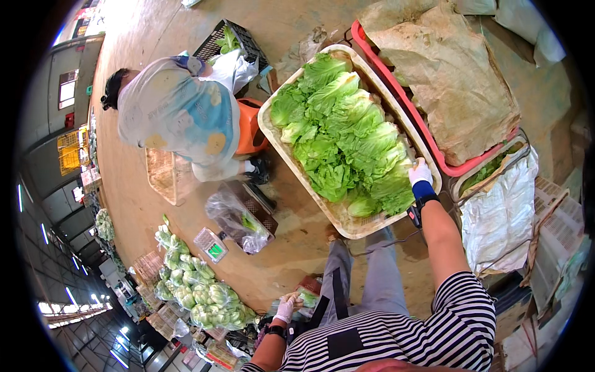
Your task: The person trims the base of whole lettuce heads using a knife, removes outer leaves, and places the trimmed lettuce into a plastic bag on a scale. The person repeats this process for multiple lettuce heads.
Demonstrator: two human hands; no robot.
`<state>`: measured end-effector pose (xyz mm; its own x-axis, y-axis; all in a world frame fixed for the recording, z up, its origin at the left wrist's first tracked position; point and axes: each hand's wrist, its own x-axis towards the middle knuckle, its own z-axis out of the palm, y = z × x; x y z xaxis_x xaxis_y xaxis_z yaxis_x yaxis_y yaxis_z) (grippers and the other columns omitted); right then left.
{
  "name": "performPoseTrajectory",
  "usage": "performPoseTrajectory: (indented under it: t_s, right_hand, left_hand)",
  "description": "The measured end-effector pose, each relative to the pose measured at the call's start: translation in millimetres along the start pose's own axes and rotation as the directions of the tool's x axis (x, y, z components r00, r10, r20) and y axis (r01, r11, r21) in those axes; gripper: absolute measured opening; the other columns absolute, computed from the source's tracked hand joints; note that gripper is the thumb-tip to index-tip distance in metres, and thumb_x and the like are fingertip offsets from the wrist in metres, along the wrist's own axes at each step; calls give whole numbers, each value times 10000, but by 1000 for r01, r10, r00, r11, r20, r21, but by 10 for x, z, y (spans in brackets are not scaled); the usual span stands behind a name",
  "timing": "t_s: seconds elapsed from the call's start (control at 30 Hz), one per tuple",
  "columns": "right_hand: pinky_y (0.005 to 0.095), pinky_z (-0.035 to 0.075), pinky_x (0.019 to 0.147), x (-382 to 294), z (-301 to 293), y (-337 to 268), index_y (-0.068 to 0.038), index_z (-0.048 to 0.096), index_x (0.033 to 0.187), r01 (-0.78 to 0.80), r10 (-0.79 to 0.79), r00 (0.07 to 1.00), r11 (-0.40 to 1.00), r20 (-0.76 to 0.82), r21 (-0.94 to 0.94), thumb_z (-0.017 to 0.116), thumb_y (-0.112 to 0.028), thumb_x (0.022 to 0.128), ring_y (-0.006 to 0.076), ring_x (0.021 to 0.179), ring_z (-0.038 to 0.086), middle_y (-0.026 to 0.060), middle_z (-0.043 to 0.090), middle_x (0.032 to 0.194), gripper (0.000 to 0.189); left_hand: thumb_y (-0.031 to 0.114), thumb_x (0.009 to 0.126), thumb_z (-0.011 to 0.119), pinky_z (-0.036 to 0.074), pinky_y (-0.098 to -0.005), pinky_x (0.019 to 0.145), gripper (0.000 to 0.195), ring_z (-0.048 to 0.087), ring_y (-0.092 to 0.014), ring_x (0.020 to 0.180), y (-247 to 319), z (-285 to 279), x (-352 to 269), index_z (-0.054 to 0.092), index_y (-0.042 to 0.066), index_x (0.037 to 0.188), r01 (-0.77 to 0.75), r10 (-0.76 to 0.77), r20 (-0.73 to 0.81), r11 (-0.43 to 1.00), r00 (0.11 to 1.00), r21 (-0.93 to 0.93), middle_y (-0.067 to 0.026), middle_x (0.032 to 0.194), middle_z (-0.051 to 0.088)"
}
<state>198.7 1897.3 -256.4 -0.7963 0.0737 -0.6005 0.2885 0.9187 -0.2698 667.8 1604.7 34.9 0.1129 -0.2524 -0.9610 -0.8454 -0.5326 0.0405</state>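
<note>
A cream plastic crate (274,135) in front of me holds rows of green leafy lettuce (344,135). My right hand (420,172), in a white glove, is over the crate's near right corner, beside the lettuce ends. Its fingers are bent, and whether they grip the crate wall or a lettuce is unclear. Down by my left side is my left hand (287,307), also gloved, with its fingers curled. Close to it, a brown crate (310,284) contains bagged greens (307,297); any hold on them cannot be made out.
Another person (186,111) sits on an orange stool (248,125). A red crate (404,100) under brown sheeting (446,88) stands at right. Bagged vegetables (204,288) are piled at left, near a digital scale (211,244) and a brown crate (269,204) lined with plastic. A cable crosses near my legs.
</note>
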Motion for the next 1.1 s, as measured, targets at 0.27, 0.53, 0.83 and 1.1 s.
performPoseTrajectory:
  t_s: [0.27, 0.53, 0.83, 1.1]
  right_hand:
    - [397, 470, 677, -439, -186, 122, -83, 569, 1058, 355, -385, 922, 884, 42, 304, 700, -292, 699, 349, 750, 603, 171, 622, 785, 435]
    - [439, 452, 717, -772, 89, 128, -87, 615, 991, 315, -308, 949, 928, -68, 199, 735, -311, 654, 379, 811, 552, 209, 560, 865, 421]
    - [371, 460, 696, -2027, -1312, -492, -94, 648, 998, 549, -554, 832, 820, -19, 160, 735, -289, 675, 314, 774, 557, 147, 544, 834, 387]
    - [333, 453, 664, -3556, -2364, -1839, -96, 658, 883, 793, -918, 267, 382, 293, 475, 733, -251, 644, 248, 735, 552, 100, 547, 797, 295]
  left_hand:
    - [294, 920, 489, 486, -274, 649, 244, 624, -144, 756, -299, -38, 249, 564, 123, 1077, -9, 7, 35, 999, 999, 42, -42, 864, 640]
    - [325, 922, 482, 478, -302, 640, 292, 614, -167, 812, -134, 8, 11, 544, 112, 1111, -131, 129, 48, 990, 990, 49, -36, 917, 629]
    - [247, 838, 620, 466, -301, 806, 326, 587, -213, 885, 703, 465, -557, 581, 25, 1074, -642, 641, 120, 699, 758, 315, -89, 968, 619]
    - [431, 559, 791, 198, -389, 1080, 1051, 292, -330, 1297, 1921, 728, -1624, 278, 22, 1380, -964, 695, 717, -149, 56, 219, -203, 1370, 347]
